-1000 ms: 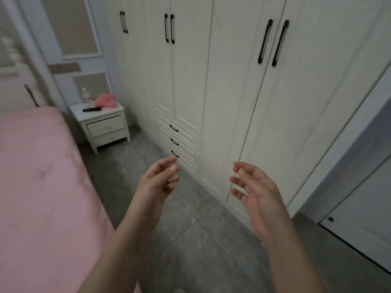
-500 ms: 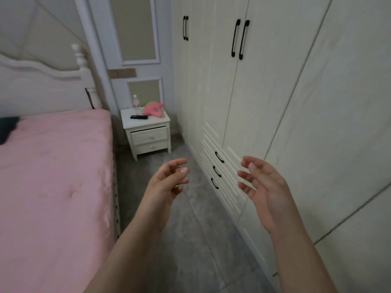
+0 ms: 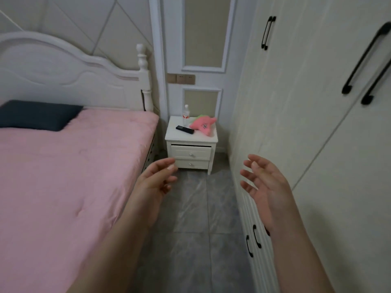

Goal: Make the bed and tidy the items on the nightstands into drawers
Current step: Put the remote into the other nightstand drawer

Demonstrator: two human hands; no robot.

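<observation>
Nightstand point(image 3: 191, 138) carrying remote point(image 3: 185, 129) mid-top, bottle point(image 3: 186, 114) at back edge, plush toy point(image 3: 203, 126) toward right edge; left hand point(image 3: 155, 182), right hand point(image 3: 266, 187) relaxed, empty.

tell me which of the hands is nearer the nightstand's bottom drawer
Left. The left hand hovers open in front of the nightstand, by the left edge of its bottom drawer. The right hand is held open farther right, by the wardrobe.
</observation>
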